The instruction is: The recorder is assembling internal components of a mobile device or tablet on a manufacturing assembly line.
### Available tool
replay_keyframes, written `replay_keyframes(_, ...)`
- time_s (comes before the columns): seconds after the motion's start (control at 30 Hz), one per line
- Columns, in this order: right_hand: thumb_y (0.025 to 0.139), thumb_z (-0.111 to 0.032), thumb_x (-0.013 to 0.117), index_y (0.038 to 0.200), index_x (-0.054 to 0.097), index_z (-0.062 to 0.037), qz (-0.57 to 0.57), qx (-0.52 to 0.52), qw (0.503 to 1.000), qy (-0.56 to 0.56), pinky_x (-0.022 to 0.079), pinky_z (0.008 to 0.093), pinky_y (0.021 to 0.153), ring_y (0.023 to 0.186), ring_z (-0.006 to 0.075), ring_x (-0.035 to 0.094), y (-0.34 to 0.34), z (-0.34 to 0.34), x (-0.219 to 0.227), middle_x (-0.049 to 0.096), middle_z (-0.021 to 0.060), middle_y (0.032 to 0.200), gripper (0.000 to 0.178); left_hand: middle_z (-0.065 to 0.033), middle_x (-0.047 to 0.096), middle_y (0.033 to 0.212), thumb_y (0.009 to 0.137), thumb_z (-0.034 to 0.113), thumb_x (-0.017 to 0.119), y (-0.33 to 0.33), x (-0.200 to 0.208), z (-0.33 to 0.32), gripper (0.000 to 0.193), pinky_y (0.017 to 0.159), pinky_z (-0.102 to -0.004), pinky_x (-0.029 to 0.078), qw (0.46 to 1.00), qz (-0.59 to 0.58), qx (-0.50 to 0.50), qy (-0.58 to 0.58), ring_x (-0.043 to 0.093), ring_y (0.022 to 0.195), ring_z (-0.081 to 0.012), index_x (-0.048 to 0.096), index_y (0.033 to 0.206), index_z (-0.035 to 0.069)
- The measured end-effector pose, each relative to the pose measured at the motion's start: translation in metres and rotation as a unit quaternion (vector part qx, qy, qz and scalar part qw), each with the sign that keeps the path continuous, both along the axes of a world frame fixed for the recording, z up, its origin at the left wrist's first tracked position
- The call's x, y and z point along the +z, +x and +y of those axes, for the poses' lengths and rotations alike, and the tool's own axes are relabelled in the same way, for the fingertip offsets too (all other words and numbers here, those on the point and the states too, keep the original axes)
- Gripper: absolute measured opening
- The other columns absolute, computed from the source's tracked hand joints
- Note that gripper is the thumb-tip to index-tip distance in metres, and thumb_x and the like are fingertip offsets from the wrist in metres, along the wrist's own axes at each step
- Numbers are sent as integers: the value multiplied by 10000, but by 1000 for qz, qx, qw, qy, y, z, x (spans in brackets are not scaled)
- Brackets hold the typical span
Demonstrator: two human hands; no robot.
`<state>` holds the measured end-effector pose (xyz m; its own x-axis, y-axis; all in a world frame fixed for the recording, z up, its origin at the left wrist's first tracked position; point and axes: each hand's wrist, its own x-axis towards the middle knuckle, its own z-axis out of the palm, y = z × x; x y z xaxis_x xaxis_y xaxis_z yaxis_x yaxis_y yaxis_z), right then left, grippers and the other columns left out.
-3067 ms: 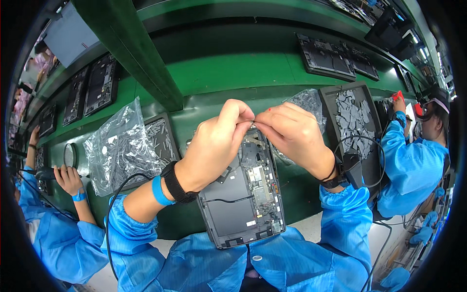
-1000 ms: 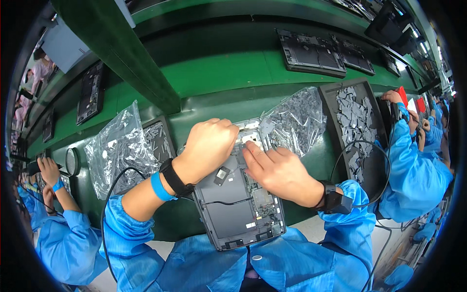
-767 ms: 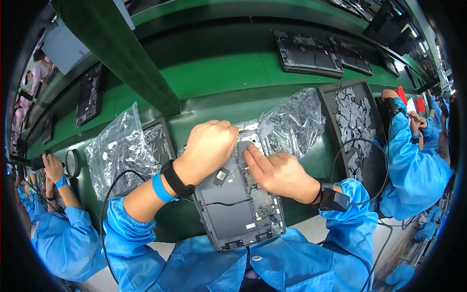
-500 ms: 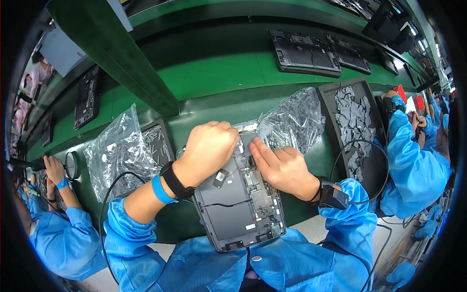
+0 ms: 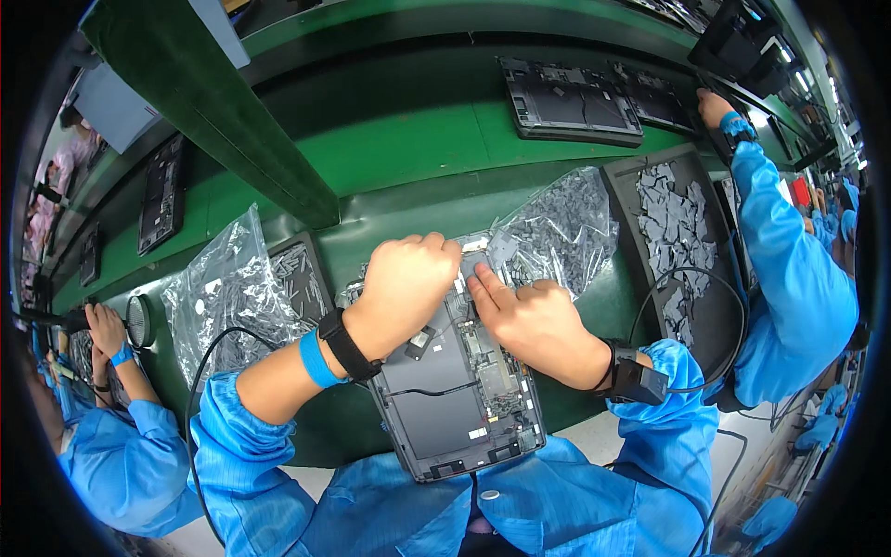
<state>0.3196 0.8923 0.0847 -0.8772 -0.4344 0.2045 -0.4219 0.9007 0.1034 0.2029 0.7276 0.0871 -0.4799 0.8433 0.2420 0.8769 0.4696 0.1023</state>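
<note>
An opened tablet (image 5: 427,408) with a large dark battery and exposed circuit boards lies in front of me, its near edge against my blue smock. My left hand (image 5: 406,288) is closed in a fist over its far left part; whatever it grips is hidden under the fingers. With index and middle fingers stretched out, my right hand (image 5: 534,325) presses on a dark grey patch (image 5: 475,265) near the tablet's far end, its other fingers curled under. A small black piece (image 5: 420,343) rests on the battery beside my left wrist, and a black cable crosses the battery.
Clear bags of small dark parts (image 5: 232,297) (image 5: 566,227) flank the tablet. A dark tray (image 5: 640,200) of grey pieces stands at right. Other opened tablets (image 5: 571,102) lie on the green shelf. A slanting green post (image 5: 223,111) rises at left. Co-workers sit on both sides.
My right hand's fingers have shifted slightly left on the tablet. My left hand stays closed at nearly the same spot. The right co-worker's arm has reached forward toward the shelf.
</note>
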Motion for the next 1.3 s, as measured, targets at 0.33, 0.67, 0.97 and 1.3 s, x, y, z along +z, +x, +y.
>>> replay_keyframes(0.33, 733, -102, 608, 1136, 643, 95, -37, 16, 998, 57, 515, 314, 487, 526, 178, 651, -4, -1, 1, 634, 278, 1204, 450, -83, 630, 809, 790, 139, 698, 3, 5, -12, 128, 637, -388, 516, 999, -33, -20, 2, 640, 730, -273, 635, 873, 66)
replay_keyframes(0.67, 713, -117, 660, 1116, 662, -8, 1, 59, 996, -65, 514, 299, 486, 525, 182, 633, -19, 14, 3, 663, 156, 1201, 417, -92, 610, 1134, 797, 145, 687, 7, 4, -23, 166, 833, -387, 486, 997, -53, -36, -49, 597, 973, -274, 618, 924, 64)
replay_keyframes(0.97, 756, -85, 600, 1194, 626, 20, -50, 48, 997, -46, 514, 301, 492, 523, 175, 626, 1, 5, 7, 616, 189, 1281, 451, -105, 600, 1183, 791, 140, 682, 19, 29, -59, 117, 971, -409, 441, 993, -40, -109, -19, 557, 1132, -298, 620, 862, 70)
replay_keyframes(1.3, 688, -4, 613, 1360, 504, -14, -94, 33, 972, -213, 525, 385, 669, 728, 260, 665, 7, 28, -2, 513, 140, 1428, 681, -204, 442, 1427, 826, 28, 640, 81, 26, -115, 493, 1128, -459, 304, 949, -195, 199, 146, 382, 1356, -398, 521, 1304, 5)
